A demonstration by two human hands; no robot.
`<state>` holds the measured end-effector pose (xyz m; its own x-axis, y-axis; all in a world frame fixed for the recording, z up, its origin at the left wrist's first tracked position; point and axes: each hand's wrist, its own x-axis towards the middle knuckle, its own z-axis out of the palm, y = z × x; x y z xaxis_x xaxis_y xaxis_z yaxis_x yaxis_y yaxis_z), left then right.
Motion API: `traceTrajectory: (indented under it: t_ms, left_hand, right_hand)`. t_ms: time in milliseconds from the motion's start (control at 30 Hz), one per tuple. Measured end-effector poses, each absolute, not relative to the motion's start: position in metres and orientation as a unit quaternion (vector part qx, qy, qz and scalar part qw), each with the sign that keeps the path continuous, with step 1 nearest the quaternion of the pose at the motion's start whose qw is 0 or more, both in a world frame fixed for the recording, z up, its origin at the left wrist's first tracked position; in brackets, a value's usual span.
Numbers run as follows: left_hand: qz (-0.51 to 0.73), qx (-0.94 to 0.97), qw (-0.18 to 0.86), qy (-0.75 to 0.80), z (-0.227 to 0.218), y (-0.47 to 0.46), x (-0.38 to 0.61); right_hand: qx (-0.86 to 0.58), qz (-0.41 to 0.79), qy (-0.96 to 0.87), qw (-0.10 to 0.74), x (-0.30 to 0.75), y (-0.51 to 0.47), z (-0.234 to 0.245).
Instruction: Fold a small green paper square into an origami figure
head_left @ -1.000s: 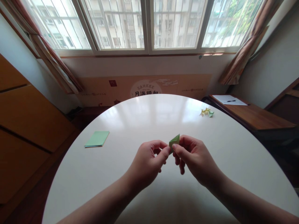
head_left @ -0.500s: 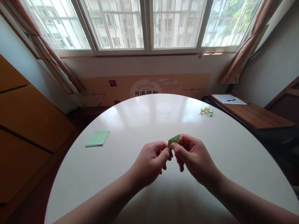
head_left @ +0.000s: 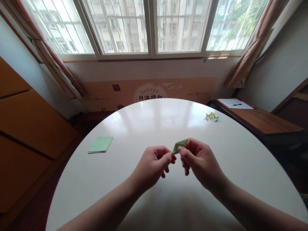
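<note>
A small piece of folded green paper point(head_left: 180, 145) is held above the white round table point(head_left: 144, 125), between my two hands. My right hand point(head_left: 197, 156) pinches it with the thumb on its near face; the fingers behind are partly hidden. At its lower left corner, my left hand point(head_left: 154, 163) is closed, thumb and index finger pressed together on the tip. The paper shows crease lines and has a long, slanted shape with a point toward the upper right.
A stack of square green paper point(head_left: 101, 144) lies at the table's left. Several small folded paper figures point(head_left: 211, 116), yellow and pale green, sit near the far right edge. Beyond that edge, a wooden side table point(head_left: 262, 118) bears a white sheet point(head_left: 231, 103) with a pen.
The green paper has tilted and now looks longer and flatter, its upper point shifted slightly right. My left hand has moved a little to the left, and its fingertips sit at the paper's corner.
</note>
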<state>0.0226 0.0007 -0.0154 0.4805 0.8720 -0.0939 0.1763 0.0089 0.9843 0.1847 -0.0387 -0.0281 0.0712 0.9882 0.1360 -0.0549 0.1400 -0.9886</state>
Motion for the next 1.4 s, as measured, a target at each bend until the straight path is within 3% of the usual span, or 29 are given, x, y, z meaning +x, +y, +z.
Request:
traceTrajectory:
  t_ms: [300, 667, 1400]
  left_hand:
    - [0.307, 0.628, 0.604, 0.383, -0.014, 0.002, 0.023]
    - [0.334, 0.679, 0.514, 0.404, -0.017, -0.001, 0.021]
    - [0.285, 0.620, 0.587, 0.436, -0.015, 0.004, 0.018]
  right_hand:
    - [-0.443, 0.475, -0.496, 0.576, 0.187, -0.038, -0.030]
    - [-0.463, 0.472, -0.496, 0.563, 0.177, -0.042, -0.030]
    - [-0.448, 0.448, -0.471, 0.614, 0.189, -0.036, -0.034]
